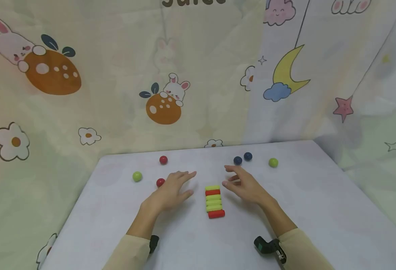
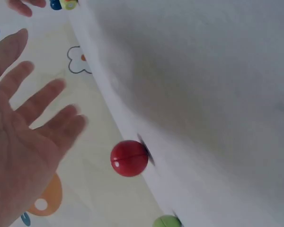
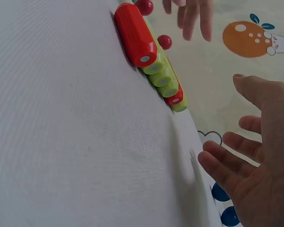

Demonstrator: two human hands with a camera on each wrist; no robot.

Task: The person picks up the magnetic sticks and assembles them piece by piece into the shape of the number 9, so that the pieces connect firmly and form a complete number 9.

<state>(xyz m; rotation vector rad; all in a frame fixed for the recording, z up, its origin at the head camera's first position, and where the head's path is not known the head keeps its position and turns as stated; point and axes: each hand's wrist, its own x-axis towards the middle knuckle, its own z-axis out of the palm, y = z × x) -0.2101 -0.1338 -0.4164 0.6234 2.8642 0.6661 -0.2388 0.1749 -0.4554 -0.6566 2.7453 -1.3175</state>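
Between the two hands a row of short red and yellow-green rods lies side by side on the white table. My left hand hovers to the left of the row, fingers spread, holding nothing. On the other side my right hand is held above the table with its fingers relaxed and apart, also holding nothing. A red ball lies just beyond the left hand, partly covered by it in the head view. In the right wrist view the rods show pale round spots on their ends.
Farther back on the left are another red ball and a green ball. Two dark blue balls and a green ball sit at the back right. A printed cloth hangs behind the table's far edge.
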